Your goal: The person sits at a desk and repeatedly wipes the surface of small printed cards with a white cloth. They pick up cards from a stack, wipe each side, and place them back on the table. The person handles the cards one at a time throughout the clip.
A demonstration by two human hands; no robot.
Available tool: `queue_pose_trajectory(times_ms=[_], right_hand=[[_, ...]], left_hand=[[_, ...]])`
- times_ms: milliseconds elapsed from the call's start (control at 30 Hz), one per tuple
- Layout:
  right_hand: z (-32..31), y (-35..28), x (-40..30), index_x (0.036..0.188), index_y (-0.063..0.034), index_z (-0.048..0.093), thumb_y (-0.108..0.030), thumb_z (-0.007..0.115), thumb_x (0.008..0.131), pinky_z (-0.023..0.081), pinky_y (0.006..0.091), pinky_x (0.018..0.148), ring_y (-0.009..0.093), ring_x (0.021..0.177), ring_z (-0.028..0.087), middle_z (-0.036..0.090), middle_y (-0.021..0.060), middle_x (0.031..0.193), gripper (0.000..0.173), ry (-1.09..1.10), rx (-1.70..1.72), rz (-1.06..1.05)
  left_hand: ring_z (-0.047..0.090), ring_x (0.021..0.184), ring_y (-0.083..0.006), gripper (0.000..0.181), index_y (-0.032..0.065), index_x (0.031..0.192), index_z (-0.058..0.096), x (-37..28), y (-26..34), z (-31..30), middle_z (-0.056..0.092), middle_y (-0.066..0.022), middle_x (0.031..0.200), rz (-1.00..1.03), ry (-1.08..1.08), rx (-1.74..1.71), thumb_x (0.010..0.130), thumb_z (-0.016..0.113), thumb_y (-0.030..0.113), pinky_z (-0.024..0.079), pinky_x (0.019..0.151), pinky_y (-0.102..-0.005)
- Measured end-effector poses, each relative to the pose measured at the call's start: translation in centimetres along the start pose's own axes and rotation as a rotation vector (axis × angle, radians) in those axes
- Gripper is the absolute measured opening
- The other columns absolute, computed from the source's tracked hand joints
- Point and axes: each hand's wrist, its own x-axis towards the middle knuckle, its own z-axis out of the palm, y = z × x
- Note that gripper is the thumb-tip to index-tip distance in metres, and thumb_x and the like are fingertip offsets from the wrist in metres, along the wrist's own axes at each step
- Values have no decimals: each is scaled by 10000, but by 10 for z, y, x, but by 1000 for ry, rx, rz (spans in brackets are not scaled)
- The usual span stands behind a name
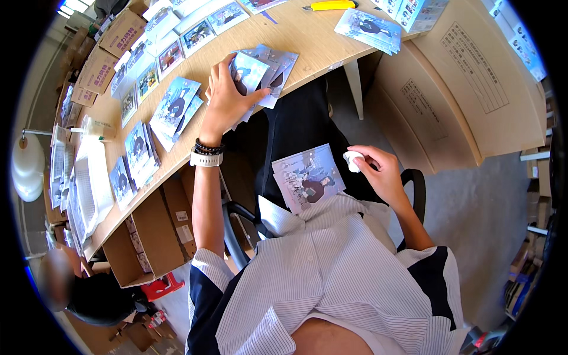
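Note:
My left hand (228,97) grips the top blue illustrated packet (249,71) of a loose, fanned pile at the table's near edge. Its thumb lies across the packet's lower corner, and the fingers curl along the far left side. Between the thumb and fingers of my right hand (379,171) is a small white object (353,160), partly hidden and too small to identify. More illustrated packets (310,179) lie on my lap, left of that hand. Separate piles of similar packets (175,108) lie along the table edge to the left.
A yellow utility knife (333,5) lies at the far side of the wooden table (310,40). Packets (370,29) overhang its right edge. Large cardboard cartons (466,75) stand at right. Open boxes (155,235) sit under the table. A person (97,297) is at lower left.

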Motion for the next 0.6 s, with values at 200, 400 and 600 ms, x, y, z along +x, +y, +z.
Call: queue_pose_trajectory(times_ms=[200,400,600], right_hand=[[3,4,-1,1175,-21,719,-10,682,929,561,273,755,162,839,716,756,113,1005,249,4,26,-2],[-1,7,1,1206,8,705,-18,660,972,545,245,798,124,901,688,734,90,1056,240,-29,38,27],[1,13,2,1195,-24,717,-35,685,941,584,285,801,175,905,738,761,115,1052,256,-7,28,26]], left_hand=[[422,1374,-391,1127,65,1541,348,2,-11,10,433,-195,1454,122,142,228,700,874,600,293,1149,-550],[666,1001,-349,219,1,1077,662,-52,70,10,676,-155,1038,185,-105,-301,898,728,108,539,818,-406],[596,1030,-330,377,-6,1161,660,-137,84,65,612,-134,1082,168,-343,-141,844,788,152,513,901,-393]])
